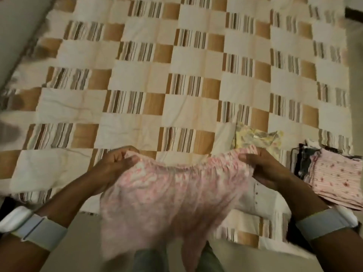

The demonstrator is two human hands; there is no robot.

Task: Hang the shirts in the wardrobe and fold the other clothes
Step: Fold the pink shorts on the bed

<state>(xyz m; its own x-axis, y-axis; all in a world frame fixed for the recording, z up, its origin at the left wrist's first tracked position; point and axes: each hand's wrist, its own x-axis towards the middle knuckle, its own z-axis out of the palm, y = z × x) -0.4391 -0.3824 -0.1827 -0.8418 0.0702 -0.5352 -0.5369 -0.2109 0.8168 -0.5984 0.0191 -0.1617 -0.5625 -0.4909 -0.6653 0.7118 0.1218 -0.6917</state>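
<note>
Seen from above, looking down over a bed covered by a patchwork quilt in cream, tan and brown-striped squares.

At far left, on the left forearm, a pale grey wristband with a white block on it.

Up and to the right of that band, the left hand, fingers curled, pinching the left end of a gathered waistband.

Stretched between the two hands, a pink garment with a small pale print, blurred by motion. Held up in the air by its elastic waistband, with the rest of the cloth hanging down toward the viewer, in front of the near edge of the quilt. Exact kind of garment hard to tell from the blur.

Just beyond the waistband, nearer the right hand, a yellowish floral piece of clothing lying on the quilt.

At the right end of the waistband, the right hand, fingers curled over the fabric and gripping it.

Below the right hand, partly hidden behind the hanging cloth, a white piece of fabric with a row of small dark dots.

To the right of the right hand, a pink striped floral garment, folded flat on top of darker clothes at the bed's edge.

On the right forearm, a second pale grey wristband.
</note>
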